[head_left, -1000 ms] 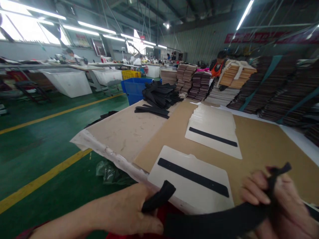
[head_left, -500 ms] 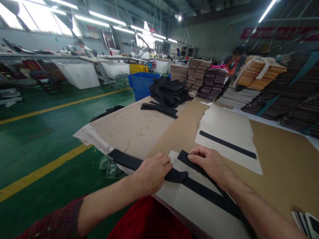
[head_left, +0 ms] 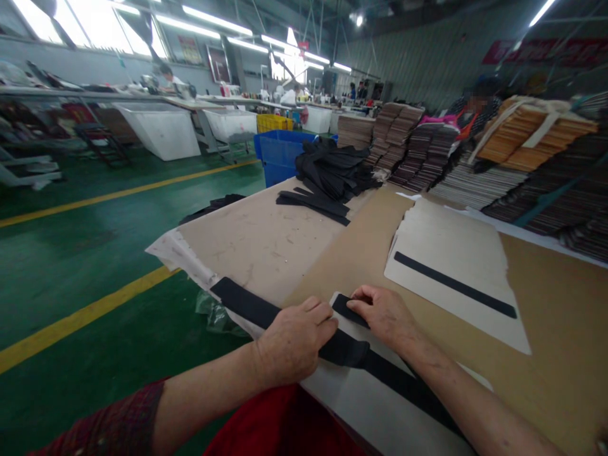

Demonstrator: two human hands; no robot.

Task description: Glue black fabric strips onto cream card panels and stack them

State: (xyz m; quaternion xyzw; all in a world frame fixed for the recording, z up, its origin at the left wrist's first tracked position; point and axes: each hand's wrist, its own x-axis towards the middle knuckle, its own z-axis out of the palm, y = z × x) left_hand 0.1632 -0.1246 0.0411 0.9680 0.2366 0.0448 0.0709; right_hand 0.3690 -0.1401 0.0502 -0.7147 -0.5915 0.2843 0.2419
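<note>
My left hand [head_left: 300, 339] is closed around a wide black fabric strip [head_left: 244, 303], whose far end reaches left over the table edge. Its other end curls over a second black strip [head_left: 403, 383] lying on a pale sheet [head_left: 351, 396] close to my body. My right hand [head_left: 387, 315] pinches a narrower black strip [head_left: 349, 309] near its end, against the upper corner of that sheet. My right forearm hides much of this strip. Farther off, a single black strip [head_left: 453, 284] lies across a pale stack of sheets [head_left: 451, 234].
A heap of black strips [head_left: 332, 168] lies at the table's far side, before a blue bin [head_left: 278, 155]. Stacked bundles [head_left: 396, 133] line the back right, a person [head_left: 475, 111] behind them. The table's left edge [head_left: 190, 253] drops to the green floor.
My right hand has moved slightly left and down with its strip, bringing the strip's end onto the near sheet's corner. My left hand keeps its hold. The camera view has shifted a little.
</note>
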